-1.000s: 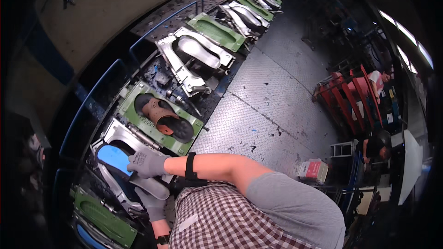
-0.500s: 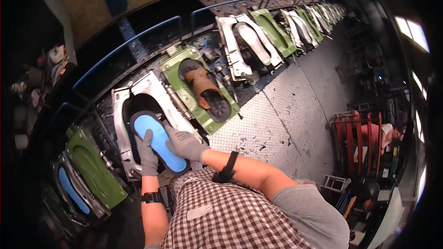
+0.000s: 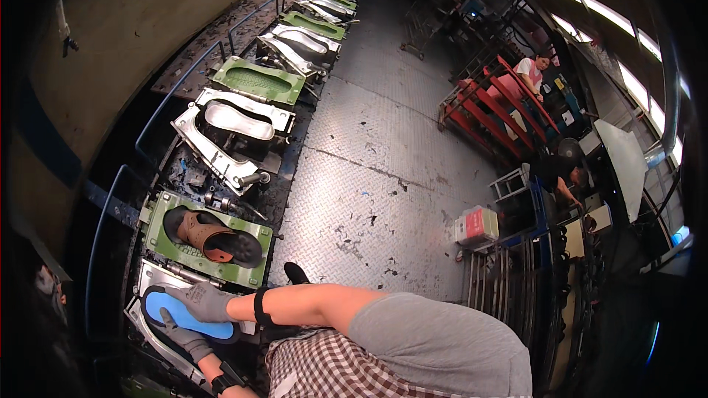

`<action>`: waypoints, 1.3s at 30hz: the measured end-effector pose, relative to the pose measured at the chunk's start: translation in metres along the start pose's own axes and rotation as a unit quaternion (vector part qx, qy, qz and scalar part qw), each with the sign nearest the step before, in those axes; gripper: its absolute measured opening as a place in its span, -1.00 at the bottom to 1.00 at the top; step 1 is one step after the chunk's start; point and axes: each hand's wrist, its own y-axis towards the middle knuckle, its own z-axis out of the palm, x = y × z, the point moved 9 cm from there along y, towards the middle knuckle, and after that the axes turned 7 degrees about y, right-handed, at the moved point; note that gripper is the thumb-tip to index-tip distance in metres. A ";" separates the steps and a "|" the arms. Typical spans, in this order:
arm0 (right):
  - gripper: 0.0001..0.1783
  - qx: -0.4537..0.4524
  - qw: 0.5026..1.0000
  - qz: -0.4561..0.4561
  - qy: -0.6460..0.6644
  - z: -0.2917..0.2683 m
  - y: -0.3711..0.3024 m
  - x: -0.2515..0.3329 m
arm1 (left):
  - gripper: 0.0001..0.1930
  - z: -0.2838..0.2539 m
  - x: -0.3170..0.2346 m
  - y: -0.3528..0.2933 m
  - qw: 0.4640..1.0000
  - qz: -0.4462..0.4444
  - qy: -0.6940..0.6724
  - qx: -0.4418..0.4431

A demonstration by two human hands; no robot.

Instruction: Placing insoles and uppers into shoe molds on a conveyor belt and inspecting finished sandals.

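Observation:
Both of my gloved hands are on a blue-topped shoe sole (image 3: 193, 321) with a dark rim, at the lower left. Grey-gloved, my right hand (image 3: 205, 301) closes on its far side, fingers lying over the blue face. On the near side my left hand (image 3: 182, 336) grips it with the thumb across the top. The sole lies over a silver mould frame (image 3: 153, 274), hiding much of it; whether it rests in the frame I cannot tell. Just beyond, a brown-strapped sandal (image 3: 210, 239) with a dark sole sits on a green mould plate (image 3: 230, 270).
Silver (image 3: 217, 156) and green mould halves (image 3: 258, 82) run in a row into the distance. Blue rails (image 3: 107, 232) line their left side. Metal tread-plate floor (image 3: 369, 199) lies to the right, with a red rack (image 3: 493, 114), a white-and-red box (image 3: 476, 226) and two people farther off.
My view has swung to the right, so the mould row now sits at the left. Both hands still hold the sole, which now lies lower left, close over the silver frame.

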 end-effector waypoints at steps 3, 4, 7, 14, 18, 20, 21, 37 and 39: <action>-0.27 0.014 0.999 -0.014 0.027 -0.007 -0.002 0.004 | -0.18 -0.007 -0.007 0.002 0.996 0.056 0.076 -0.007; -0.33 0.058 0.998 0.023 0.033 -0.014 -0.006 0.003 | -0.18 -0.005 -0.011 -0.001 0.995 0.058 0.076 -0.007; -0.40 -0.044 0.991 -0.034 0.121 -0.103 -0.039 0.009 | -0.08 0.022 -0.060 -0.059 0.857 0.128 0.455 -0.206; -0.40 -0.231 0.969 -0.001 0.093 -0.241 -0.067 -0.046 | -0.06 0.230 -0.035 -0.084 0.790 0.198 0.566 0.130; -0.16 -0.146 0.983 0.051 0.095 -0.258 -0.071 -0.084 | -0.25 0.204 0.002 -0.007 0.927 0.116 0.348 0.080; -0.03 -0.100 0.972 0.122 0.176 -0.266 -0.079 -0.122 | -0.26 0.246 -0.023 -0.034 0.970 0.094 0.222 0.039; 0.00 -0.051 0.950 0.176 0.252 -0.265 -0.080 -0.131 | -0.27 0.259 -0.035 -0.042 0.954 0.162 0.253 0.001; -0.53 -0.200 0.725 0.186 0.632 -0.500 -0.077 -0.374 | -0.46 0.536 0.157 0.074 0.952 -0.200 -0.042 0.229; -0.47 -0.154 0.734 0.201 0.630 -0.530 -0.059 -0.334 | -0.48 0.524 0.153 0.091 0.959 -0.178 -0.038 0.220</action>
